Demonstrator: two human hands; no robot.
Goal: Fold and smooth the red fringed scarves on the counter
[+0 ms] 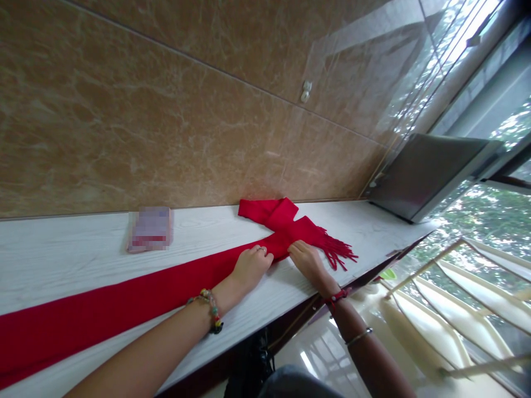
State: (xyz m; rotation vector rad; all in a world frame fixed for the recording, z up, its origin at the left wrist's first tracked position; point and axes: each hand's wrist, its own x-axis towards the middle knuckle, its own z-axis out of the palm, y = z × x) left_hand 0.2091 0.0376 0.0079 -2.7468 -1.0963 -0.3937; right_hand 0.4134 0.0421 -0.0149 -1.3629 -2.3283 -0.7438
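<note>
A long red scarf (136, 293) lies across the white wood-grain tabletop (199, 232), running from the left edge of the view to a fringed end at the right. Near that end it crosses over itself, with a folded part towards the wall. My left hand (253, 265), wearing a ring and a beaded bracelet, is closed on the scarf's near edge. Just to its right, my right hand (306, 258) pinches the same edge beside the crossing, below the fringe. The fingertips of both hands are partly hidden.
A small blurred packet (150, 229) rests on the table towards the wall at left. Brown marble tiles (166, 121) rise behind the table. At the far right end stands a grey box-like object (427, 171). A cream rack (440, 298) is on the floor side by the window.
</note>
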